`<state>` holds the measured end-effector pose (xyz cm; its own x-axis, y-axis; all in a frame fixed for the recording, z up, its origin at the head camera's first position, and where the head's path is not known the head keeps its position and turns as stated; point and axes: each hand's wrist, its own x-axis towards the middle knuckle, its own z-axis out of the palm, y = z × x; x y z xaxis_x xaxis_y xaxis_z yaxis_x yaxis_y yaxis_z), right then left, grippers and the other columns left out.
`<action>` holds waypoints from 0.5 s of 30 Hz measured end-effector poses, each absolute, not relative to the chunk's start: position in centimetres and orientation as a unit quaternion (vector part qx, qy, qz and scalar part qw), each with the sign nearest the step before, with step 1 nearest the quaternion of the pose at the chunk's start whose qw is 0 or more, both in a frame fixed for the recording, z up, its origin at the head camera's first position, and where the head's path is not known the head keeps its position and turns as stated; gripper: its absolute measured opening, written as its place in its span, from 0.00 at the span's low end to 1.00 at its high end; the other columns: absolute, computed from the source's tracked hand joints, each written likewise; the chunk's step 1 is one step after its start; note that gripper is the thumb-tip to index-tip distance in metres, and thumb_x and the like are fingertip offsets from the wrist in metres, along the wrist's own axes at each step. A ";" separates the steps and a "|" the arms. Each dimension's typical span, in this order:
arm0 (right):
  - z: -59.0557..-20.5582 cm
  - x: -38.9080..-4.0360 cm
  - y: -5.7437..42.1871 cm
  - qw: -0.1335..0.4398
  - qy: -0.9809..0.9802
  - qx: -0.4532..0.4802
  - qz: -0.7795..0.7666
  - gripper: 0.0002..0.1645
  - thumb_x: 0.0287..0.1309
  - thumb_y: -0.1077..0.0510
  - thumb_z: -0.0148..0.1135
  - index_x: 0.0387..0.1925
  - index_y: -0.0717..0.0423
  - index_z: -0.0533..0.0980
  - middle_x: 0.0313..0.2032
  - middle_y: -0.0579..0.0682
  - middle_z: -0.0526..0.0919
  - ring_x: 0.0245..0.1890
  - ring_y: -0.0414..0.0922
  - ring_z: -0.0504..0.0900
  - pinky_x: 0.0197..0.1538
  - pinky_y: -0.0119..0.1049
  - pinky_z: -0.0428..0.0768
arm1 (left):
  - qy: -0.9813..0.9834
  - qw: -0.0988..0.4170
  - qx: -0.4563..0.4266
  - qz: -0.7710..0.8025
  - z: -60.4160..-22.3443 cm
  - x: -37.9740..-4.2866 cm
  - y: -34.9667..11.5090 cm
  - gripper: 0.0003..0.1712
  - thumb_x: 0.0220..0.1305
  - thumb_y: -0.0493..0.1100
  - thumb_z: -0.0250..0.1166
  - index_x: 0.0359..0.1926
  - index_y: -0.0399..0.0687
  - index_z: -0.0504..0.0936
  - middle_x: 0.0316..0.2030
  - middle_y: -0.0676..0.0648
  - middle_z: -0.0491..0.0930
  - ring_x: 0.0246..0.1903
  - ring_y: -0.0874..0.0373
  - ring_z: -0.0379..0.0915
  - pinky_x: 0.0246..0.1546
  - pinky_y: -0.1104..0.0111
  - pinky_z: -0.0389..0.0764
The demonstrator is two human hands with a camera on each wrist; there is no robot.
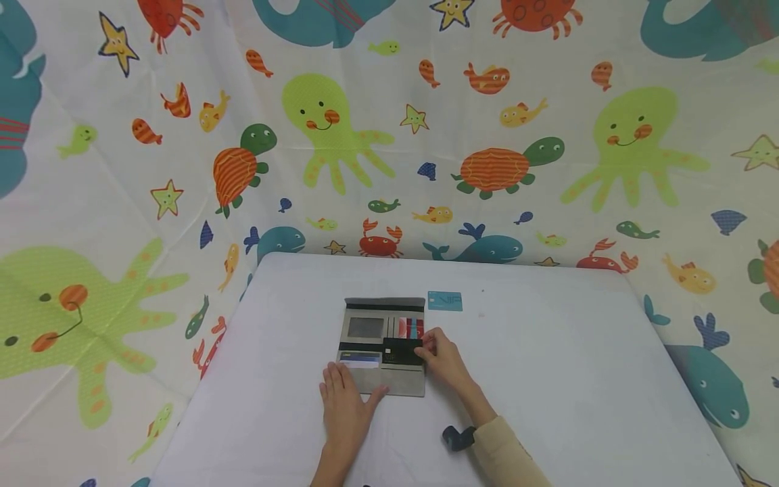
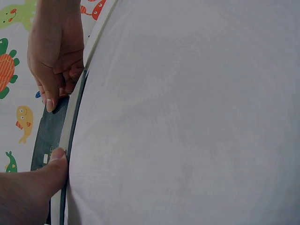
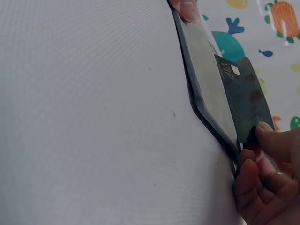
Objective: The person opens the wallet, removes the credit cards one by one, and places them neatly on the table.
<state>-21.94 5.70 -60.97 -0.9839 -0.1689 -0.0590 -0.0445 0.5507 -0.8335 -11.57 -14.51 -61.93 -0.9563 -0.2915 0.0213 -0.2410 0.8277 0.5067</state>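
Note:
An unfolded wallet (image 1: pixel 403 384) lies on the white table, grey inside with a dark edge. My right hand (image 1: pixel 447 362) pinches a black card (image 1: pixel 402 351) by its right end, at the lower right pocket. In the right wrist view this card (image 3: pixel 246 96) shows "VIP" lettering and a chip, and its lower edge is hidden behind the wallet's flap. My left hand (image 1: pixel 347 409) rests at the wallet's lower left corner, fingers extended, thumb (image 2: pixel 58 161) pressing on the front flap. A blue and white card (image 1: pixel 359 358) sits in the lower left pocket.
A teal card (image 1: pixel 445 301) lies on the table just beyond the wallet's top right corner. A red and white card (image 1: pixel 410 328) is in the upper right pocket. Behind the table (image 1: pixel 578 379) hangs a cloth (image 1: pixel 377 115) printed with sea animals.

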 end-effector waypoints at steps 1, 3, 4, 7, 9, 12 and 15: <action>-61.0 -21.9 5.7 0.063 0.877 -0.059 -0.473 0.15 0.63 0.57 0.67 0.47 0.57 0.73 0.34 0.50 0.82 0.33 0.42 0.76 0.35 0.28 0.76 | -0.954 0.048 0.140 -0.259 -61.9 -11.6 -14.5 0.66 0.53 0.70 0.70 0.72 0.22 0.57 0.74 0.23 0.52 0.76 0.30 0.46 0.74 0.38 0.52; -61.2 -21.9 5.7 0.059 0.873 -0.054 -0.480 0.15 0.64 0.57 0.67 0.48 0.58 0.73 0.35 0.51 0.84 0.33 0.41 0.77 0.35 0.28 0.78 | -0.954 0.047 0.140 -0.261 -62.0 -11.6 -14.5 0.66 0.53 0.70 0.70 0.72 0.22 0.56 0.74 0.23 0.52 0.76 0.30 0.45 0.74 0.38 0.52; -61.2 -22.0 5.8 0.058 0.870 -0.047 -0.487 0.15 0.64 0.57 0.66 0.48 0.58 0.73 0.35 0.51 0.84 0.33 0.41 0.77 0.35 0.28 0.78 | -0.954 0.045 0.140 -0.262 -62.0 -11.6 -14.5 0.66 0.53 0.70 0.70 0.72 0.22 0.56 0.74 0.23 0.52 0.76 0.30 0.45 0.74 0.38 0.51; -61.4 -22.1 5.9 0.055 0.860 -0.026 -0.506 0.16 0.65 0.58 0.66 0.50 0.60 0.74 0.36 0.52 0.84 0.33 0.41 0.78 0.33 0.28 0.80 | -0.954 0.044 0.139 -0.262 -62.0 -11.6 -14.5 0.66 0.53 0.70 0.70 0.72 0.23 0.56 0.74 0.24 0.51 0.76 0.30 0.45 0.74 0.38 0.51; -61.4 -22.1 6.0 0.055 0.852 -0.011 -0.520 0.16 0.66 0.58 0.65 0.50 0.60 0.74 0.36 0.53 0.85 0.31 0.41 0.80 0.33 0.28 0.82 | -0.954 0.044 0.139 -0.262 -62.0 -11.6 -14.5 0.66 0.53 0.70 0.70 0.72 0.23 0.56 0.74 0.24 0.51 0.76 0.30 0.45 0.74 0.38 0.51; -61.4 -22.2 6.4 0.057 0.831 0.006 -0.554 0.16 0.66 0.60 0.64 0.51 0.62 0.72 0.37 0.57 0.84 0.26 0.41 0.83 0.30 0.30 0.85 | -0.954 0.045 0.139 -0.261 -62.0 -11.6 -14.5 0.66 0.53 0.70 0.70 0.72 0.22 0.56 0.74 0.24 0.51 0.76 0.30 0.45 0.74 0.38 0.51; -61.5 -22.4 6.8 0.061 0.803 0.019 -0.592 0.17 0.66 0.63 0.62 0.52 0.63 0.70 0.38 0.61 0.84 0.21 0.44 0.85 0.27 0.34 0.86 | -0.954 0.046 0.139 -0.260 -61.9 -11.6 -14.5 0.66 0.53 0.70 0.70 0.72 0.22 0.56 0.74 0.24 0.51 0.76 0.30 0.46 0.74 0.38 0.51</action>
<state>-22.39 6.77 -61.51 -0.9918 -0.0422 -0.1204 0.1025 0.2978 -0.9491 -11.61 -14.52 -61.95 -0.9571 -0.2894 0.0158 -0.2415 0.8263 0.5089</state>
